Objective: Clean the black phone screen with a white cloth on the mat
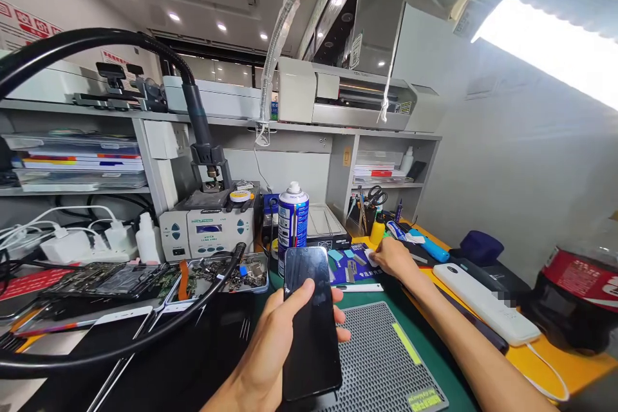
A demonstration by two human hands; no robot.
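A black smartphone [313,341] stands tilted in my left hand [273,331], its dark screen up, with the thumb across the glass and the fingertips wrapped round the right edge. Farther back, my right hand [393,257] reaches over a blue printed sheet [358,268] where small flat blades and cards lie. Its fingers are closed together by a small whitish item; what they grip is too small to make out. Just behind that hand stands a small yellow bottle [377,230]. Beneath the phone lies a grey perforated mat [386,341].
A blue spray can [293,219] stands behind the phone. To the left are a soldering station [207,232], a tray of small parts [261,264] and a looping black hose [193,328]. A white power bank [483,302] and a cola bottle [579,290] occupy the right.
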